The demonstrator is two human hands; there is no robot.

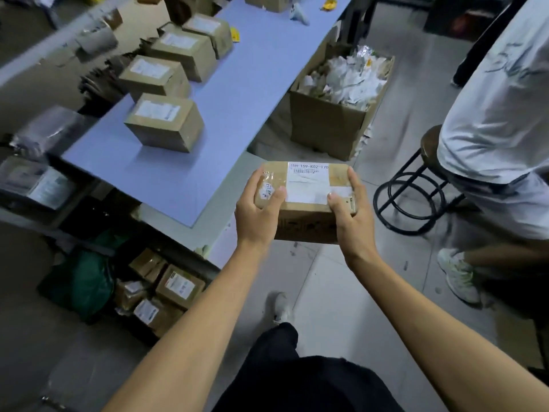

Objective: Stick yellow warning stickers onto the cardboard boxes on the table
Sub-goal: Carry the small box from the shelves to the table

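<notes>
A: Both hands are on a cardboard box (306, 200), carried in the air off the near end of the bench (237, 93), down around five o'clock from the row already laid out there.

B: How's the grip?

A: Left hand (258, 214) clamps the left end, thumb lying across the taped top. Right hand (350, 217) mirrors it on the right end, thumb on the white label (309, 182). The fingers of both are wrapped closed around the box's short sides.

B: And the way it sits?

A: Long axis runs nine to three across the view, label face up, printed code along the far edge toward twelve. It's close to level, near face tipped slightly toward the camera.

B: Which step are we at, then?

A: I'd call it fetching: this box isn't on the bench yet, and I see no yellow sticker on its top. The nearest box on the bench (165, 123) sits at about ten o'clock from it, three more queue beyond toward twelve.

B: Next move?

A: By my reckoning, swing it up and left onto the bare blue stretch near that front box, set it flat, label up, then let go. Yellow scraps (328, 3) lie far up the bench near one o'clock; too blurred to say whether they're stickers.

B: Anything crowding the path?

A: A stool (416, 188) and a seated person (502, 114) at three, well apart from the line.
</notes>
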